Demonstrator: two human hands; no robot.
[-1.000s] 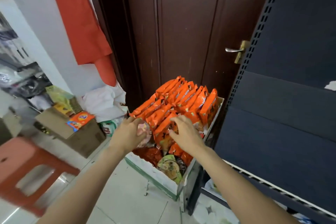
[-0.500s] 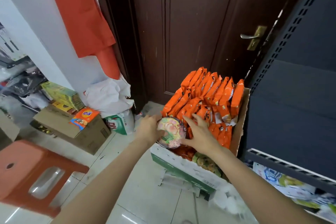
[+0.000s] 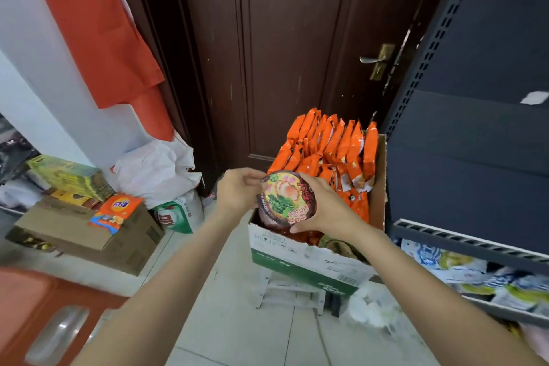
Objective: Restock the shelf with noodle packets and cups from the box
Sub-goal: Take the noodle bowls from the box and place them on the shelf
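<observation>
Lifted clear of the box (image 3: pixel 309 258) since a second ago, the noodle cup (image 3: pixel 285 198) sits gripped between my left hand (image 3: pixel 237 192) and right hand (image 3: pixel 326 205). Orange packets (image 3: pixel 335 151) fill the box, so most restocking of the shelf (image 3: pixel 469 239) remains.

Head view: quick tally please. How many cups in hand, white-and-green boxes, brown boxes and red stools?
Cup, held by left hand and right hand: 1
White-and-green box: 1
Brown box: 1
Red stool: 1
Total: 4
</observation>
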